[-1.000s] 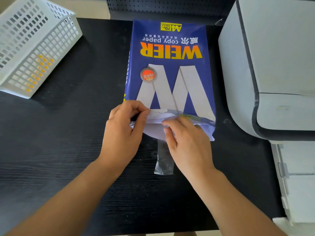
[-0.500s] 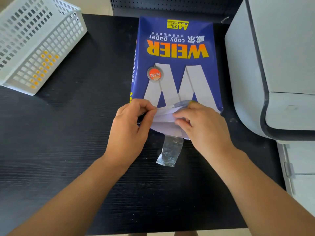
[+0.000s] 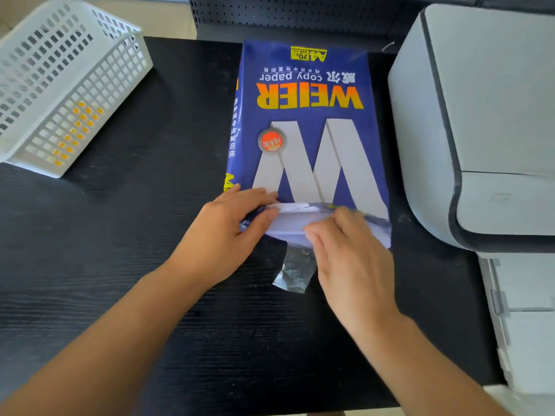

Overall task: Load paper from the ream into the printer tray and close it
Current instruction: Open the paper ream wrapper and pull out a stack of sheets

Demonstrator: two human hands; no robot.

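Blue wrapper of the ream (image 3: pixel 303 121), flat on the black table (image 3: pixel 120 265), is pinched at its near flap by the left hand (image 3: pixel 228 229), while just beside it the right hand (image 3: pixel 348 250) clamps the same flap to pull it open, printer (image 3: pixel 480 115) waiting further right.

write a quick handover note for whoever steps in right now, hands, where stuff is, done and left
Left hand: pinching the near left corner of the ream wrapper at its opened end.
Right hand: fingers on the white flap at that same end.
The ream lies flat on the black table, print upside down to the wearer, with a clear tape strip hanging from the near end. Printer stands right of the ream. White basket at far left.
Done: wrapper end opened.
Left: pull sheets out, load the tray, close it. No open tray is clearly visible.
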